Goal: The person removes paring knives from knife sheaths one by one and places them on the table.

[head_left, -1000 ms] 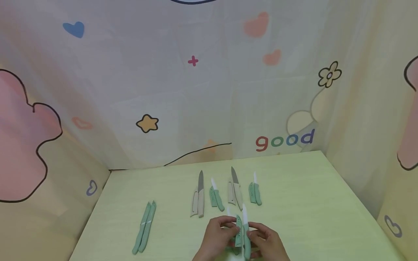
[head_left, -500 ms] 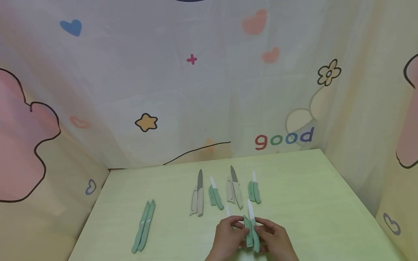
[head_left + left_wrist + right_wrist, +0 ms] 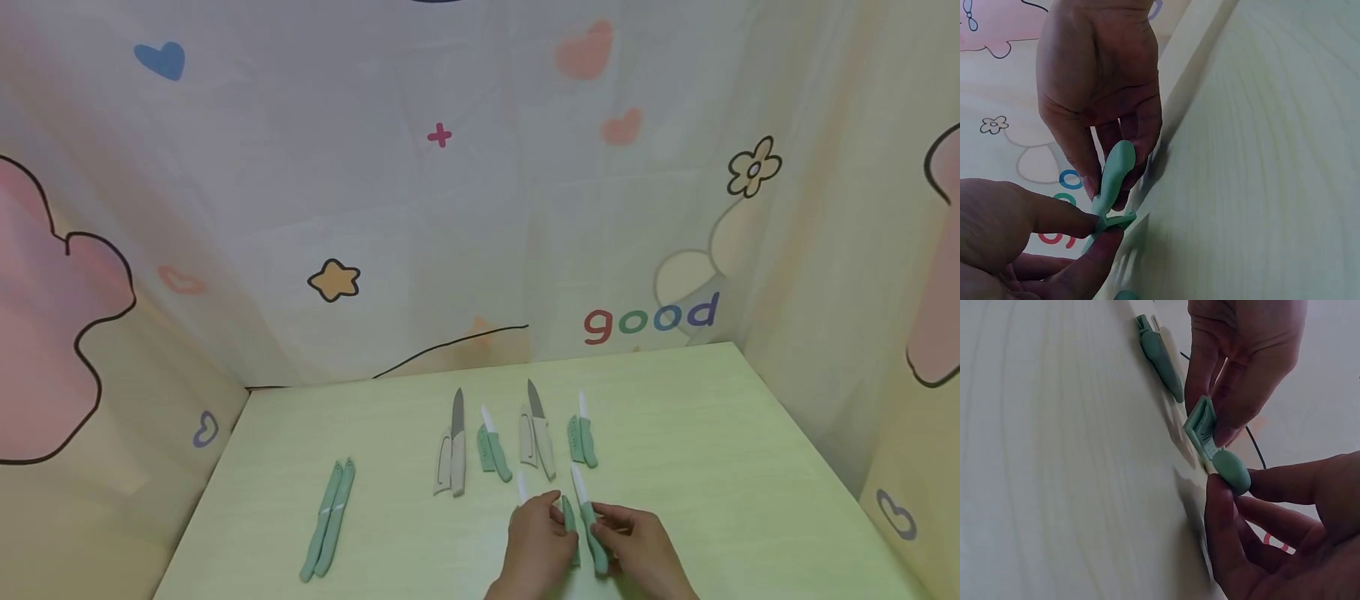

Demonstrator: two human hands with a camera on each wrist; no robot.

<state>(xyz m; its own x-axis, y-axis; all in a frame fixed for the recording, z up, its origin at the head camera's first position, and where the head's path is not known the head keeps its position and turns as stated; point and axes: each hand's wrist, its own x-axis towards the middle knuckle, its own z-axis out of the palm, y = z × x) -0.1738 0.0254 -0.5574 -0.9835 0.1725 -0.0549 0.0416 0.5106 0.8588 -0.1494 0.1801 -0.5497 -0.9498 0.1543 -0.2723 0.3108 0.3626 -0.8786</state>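
Note:
Between thumb and fingers, my left hand (image 3: 536, 542) pinches a green blade sheath (image 3: 568, 515), its open end showing in the right wrist view. My right hand (image 3: 641, 542) pinches the green handle of a white-bladed paring knife (image 3: 597, 552), blade pointing away. Sheath and knife are side by side, close together, just over the table; the blade is outside the sheath. Beyond my left hand the white blade (image 3: 522, 483) of another knife sticks out, its handle hidden by the hand.
Farther back lie two grey-bladed knives (image 3: 458, 450) (image 3: 542, 437) with beige sheaths (image 3: 444, 467) (image 3: 528, 437), and two green paring knives (image 3: 497, 457) (image 3: 587, 442) beside green sheaths (image 3: 485, 450) (image 3: 575, 440). Two closed green knives (image 3: 320, 533) (image 3: 335, 521) lie left on the table (image 3: 720, 467).
Both hands have shifted right with the sheath and knife. The left hand has turned, so more of its back shows and it covers more of the sheath. The knives on the table have not moved.

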